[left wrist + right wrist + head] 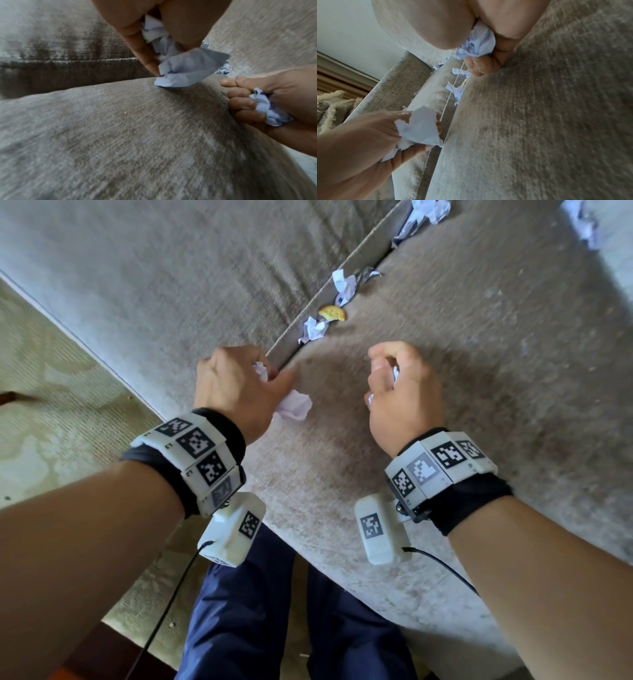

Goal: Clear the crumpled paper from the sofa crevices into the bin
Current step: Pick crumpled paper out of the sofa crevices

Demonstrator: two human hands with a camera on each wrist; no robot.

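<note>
Crumpled white paper scraps: one wad [294, 405] gripped by the left hand [236, 392], another [269, 111] clenched in the right hand [400, 392]; more scraps [313, 328] remain in the grey fabric sofa's crevice [291, 350], beside a biscuit [331, 313]. Gathering step under way. Next: pick out the remainder or carry to the bin, unseen here.

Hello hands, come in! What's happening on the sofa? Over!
Left hand grips white crumpled paper; right hand grips another. More wads wait in crevice. Yellow cracker alongside.
</note>
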